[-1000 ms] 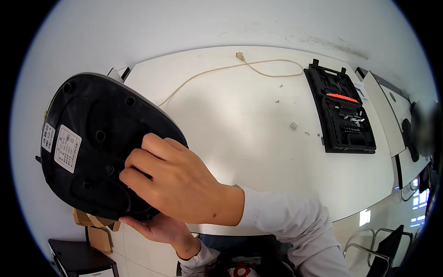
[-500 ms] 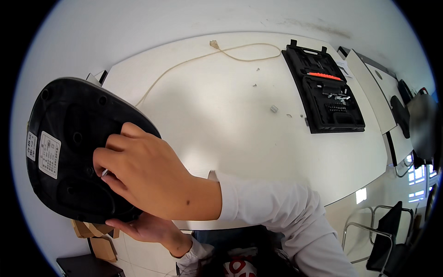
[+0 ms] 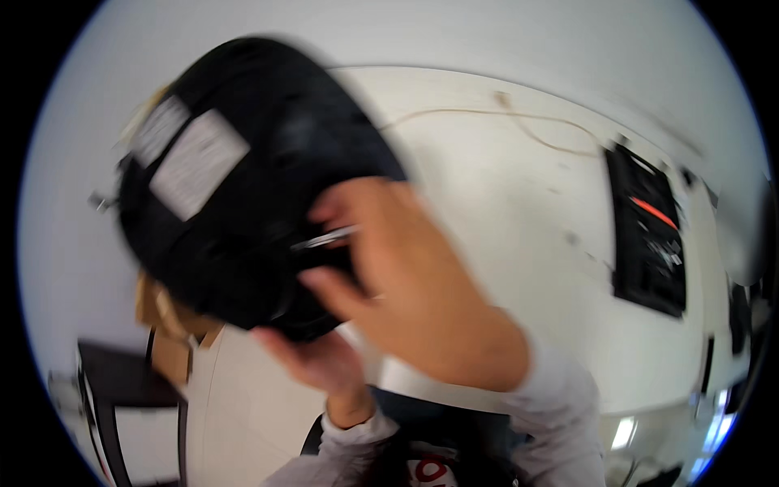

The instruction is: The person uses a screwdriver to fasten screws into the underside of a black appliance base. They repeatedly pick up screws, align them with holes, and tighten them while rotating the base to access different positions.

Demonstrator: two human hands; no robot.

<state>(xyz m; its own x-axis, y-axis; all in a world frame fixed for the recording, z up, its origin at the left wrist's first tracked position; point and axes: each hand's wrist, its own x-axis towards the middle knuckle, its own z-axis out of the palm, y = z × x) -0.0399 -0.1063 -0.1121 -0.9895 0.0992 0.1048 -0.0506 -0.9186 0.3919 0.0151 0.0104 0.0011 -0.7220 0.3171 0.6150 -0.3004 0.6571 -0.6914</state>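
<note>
One black base [image 3: 264, 114] gripped by left hand [image 3: 324, 367], right hand [image 3: 410, 280] loosely gripping metal rod [image 3: 326, 238]

We're catching a large label [image 3: 200, 165] on the black base [image 3: 243, 105], pale and four-sided, and right beside it we're spotting a narrower label [image 3: 160, 131], pale too. Blur is smearing the faint print on both, so we're making out not one word or number. Down at the lower edge we're seeing bold red lettering [image 3: 428, 470] on the shirt [image 3: 430, 449], running out of view, and we're getting no whole word there.
</note>
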